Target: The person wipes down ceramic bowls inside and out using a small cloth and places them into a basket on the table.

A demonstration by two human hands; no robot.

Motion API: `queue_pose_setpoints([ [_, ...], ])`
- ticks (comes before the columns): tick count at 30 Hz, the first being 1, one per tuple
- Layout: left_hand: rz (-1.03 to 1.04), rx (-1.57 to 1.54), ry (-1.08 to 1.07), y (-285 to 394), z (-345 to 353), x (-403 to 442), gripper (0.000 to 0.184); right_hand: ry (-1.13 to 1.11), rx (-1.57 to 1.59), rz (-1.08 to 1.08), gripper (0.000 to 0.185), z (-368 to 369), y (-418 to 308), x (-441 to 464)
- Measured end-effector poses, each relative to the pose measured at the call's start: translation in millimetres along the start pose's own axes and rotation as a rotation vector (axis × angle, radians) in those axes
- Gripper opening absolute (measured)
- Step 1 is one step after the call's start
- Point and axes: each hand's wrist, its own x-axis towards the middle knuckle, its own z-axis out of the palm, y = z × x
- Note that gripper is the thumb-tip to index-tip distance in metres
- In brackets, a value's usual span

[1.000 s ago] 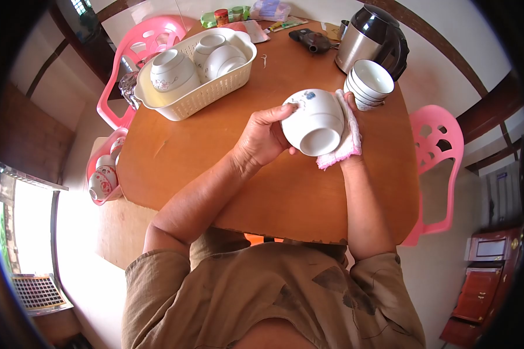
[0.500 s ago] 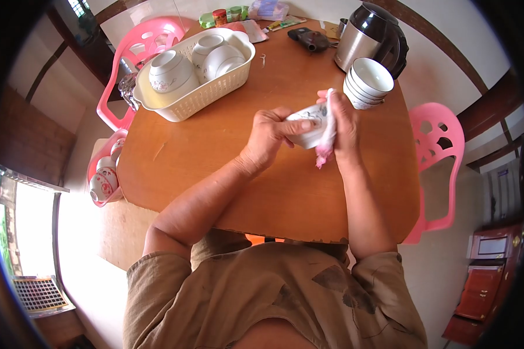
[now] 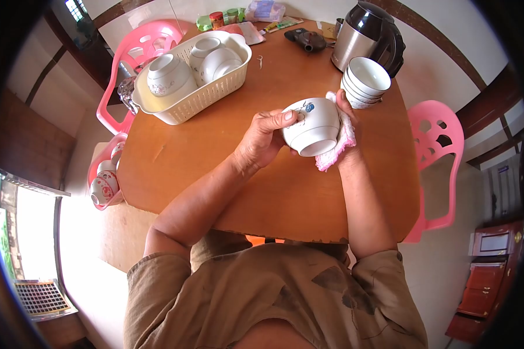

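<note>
A white bowl with a blue flower is held above the wooden table, tilted with its foot toward me. My left hand grips its left side, thumb on the outer wall. My right hand is closed round a white cloth with a pink edge, pressed to the bowl's right side. Just beyond my right hand stands a stack of several white bowls. At the back left, a cream basket holds several upturned or tilted bowls.
The kettle stands behind the stack, with a dark object to its left. Packets and jars line the table's back edge. Pink chairs flank the table. A pink basket of bowls sits lower left.
The bowl has been turned between my hands, from edge-on half a second ago to showing its outer wall and foot. The cloth has shifted against its right side.
</note>
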Motion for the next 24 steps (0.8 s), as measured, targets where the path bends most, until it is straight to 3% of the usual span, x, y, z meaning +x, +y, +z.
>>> queue_pose_setpoints([
  [2,-0.062,-0.018,-0.006,0.3,-2.7,2.6,0.033,0.098,-0.051,-0.126,0.031,-9.4,0.7,3.9],
  [5,0.003,0.236,-0.05,8.4,-1.8,4.0,0.025,0.068,-0.401,-0.197,0.033,-8.5,-21.1,-2.8],
  [7,-0.002,0.43,-0.137,18.7,4.3,0.2,0.026,0.024,-0.848,-0.27,0.037,9.5,-28.9,-12.9],
  [9,-0.034,0.613,-0.205,19.5,13.1,-6.3,0.028,-0.096,-1.48,-0.712,0.038,14.8,-20.4,-14.6],
  [11,-0.064,0.701,-0.181,16.3,18.5,-8.7,0.03,-0.173,-1.615,-0.982,0.043,20.5,-5.9,-14.2],
  [13,-0.09,0.797,-0.129,14.7,14.5,-5.7,0.029,-0.14,-1.68,-0.899,0.04,25.0,-7.3,-19.9],
  [16,-0.033,0.753,-0.121,11.8,15.0,-7.1,0.033,-0.069,-1.257,-0.839,0.04,25.5,-2.3,-12.5],
  [19,-0.06,0.694,-0.077,11.1,12.3,-6.9,0.041,0.03,-0.91,-0.499,0.04,17.8,-6.2,-13.2],
  [24,-0.072,0.364,-0.042,15.2,10.9,-8.7,0.036,0.086,-0.519,-0.378,0.033,-9.1,-10.4,4.8],
])
